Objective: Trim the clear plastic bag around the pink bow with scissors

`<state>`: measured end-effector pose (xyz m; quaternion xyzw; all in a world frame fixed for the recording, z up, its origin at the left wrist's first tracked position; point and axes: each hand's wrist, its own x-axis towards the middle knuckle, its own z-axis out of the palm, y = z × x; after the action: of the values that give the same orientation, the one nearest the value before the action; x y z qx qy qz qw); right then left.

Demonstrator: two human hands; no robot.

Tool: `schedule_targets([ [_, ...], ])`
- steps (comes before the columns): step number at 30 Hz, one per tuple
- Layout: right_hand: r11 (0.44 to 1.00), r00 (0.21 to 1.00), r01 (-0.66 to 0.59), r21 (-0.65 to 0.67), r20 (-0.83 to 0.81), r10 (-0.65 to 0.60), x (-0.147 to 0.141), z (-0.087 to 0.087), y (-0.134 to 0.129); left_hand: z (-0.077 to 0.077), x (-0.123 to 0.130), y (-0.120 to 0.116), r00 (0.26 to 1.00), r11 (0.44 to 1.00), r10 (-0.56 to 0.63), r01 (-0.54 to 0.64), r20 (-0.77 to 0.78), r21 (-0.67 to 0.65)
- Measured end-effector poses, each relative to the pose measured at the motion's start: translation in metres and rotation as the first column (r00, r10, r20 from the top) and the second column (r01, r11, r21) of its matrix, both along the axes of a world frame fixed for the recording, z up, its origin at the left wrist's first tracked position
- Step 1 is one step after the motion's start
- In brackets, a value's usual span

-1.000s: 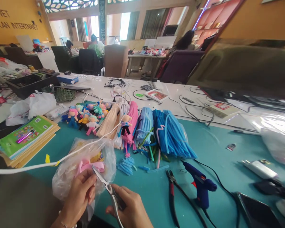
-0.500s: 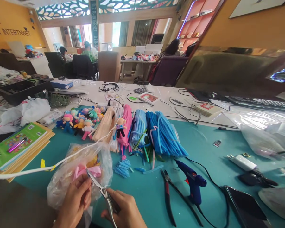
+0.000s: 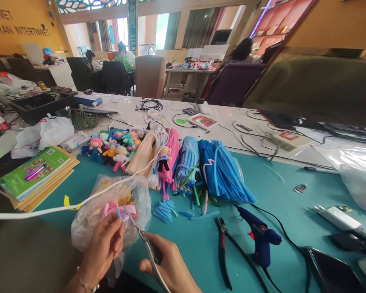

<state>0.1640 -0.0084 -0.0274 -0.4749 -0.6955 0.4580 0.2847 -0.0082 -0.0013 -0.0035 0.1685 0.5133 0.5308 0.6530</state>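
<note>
My left hand pinches a short light-blue pipe cleaner piece between thumb and fingertips. In my right hand is a pair of metal scissors, its blade tips close to the right of that piece. Under both lies a clear plastic bag with something pink and yellow showing in it. Cut blue pipe cleaner pieces lie in a small pile beyond the bag. Behind them are bundles of dark-blue pipe cleaners, light-blue, pink and beige ones, with a small doll on top.
Pliers, a blue glue gun and a phone lie to the right. Several small dolls and a stack of books are at the left. A white cable crosses above the bag. People sit at far desks.
The scissors have drawn back slightly right from my left fingertips, where the blue piece now shows. The whole view has shifted, so things sit further right.
</note>
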Motion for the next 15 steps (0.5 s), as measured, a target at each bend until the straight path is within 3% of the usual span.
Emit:
schedule_targets([
  [5, 0.999, 0.999, -0.041, -0.018, 0.001, 0.041, 0.0063, -0.0003, 0.0012, -0.0002, 0.0013, -0.0004, 1.000, 1.000, 0.012, -0.011, 0.022, -0.014],
  [15, 0.996, 0.999, -0.031, 0.081, 0.018, 0.030, 0.0032, 0.0008, 0.0000, 0.0004, 0.0041, -0.0010, 0.998, 1.000, -0.019, 0.019, 0.055, 0.005],
])
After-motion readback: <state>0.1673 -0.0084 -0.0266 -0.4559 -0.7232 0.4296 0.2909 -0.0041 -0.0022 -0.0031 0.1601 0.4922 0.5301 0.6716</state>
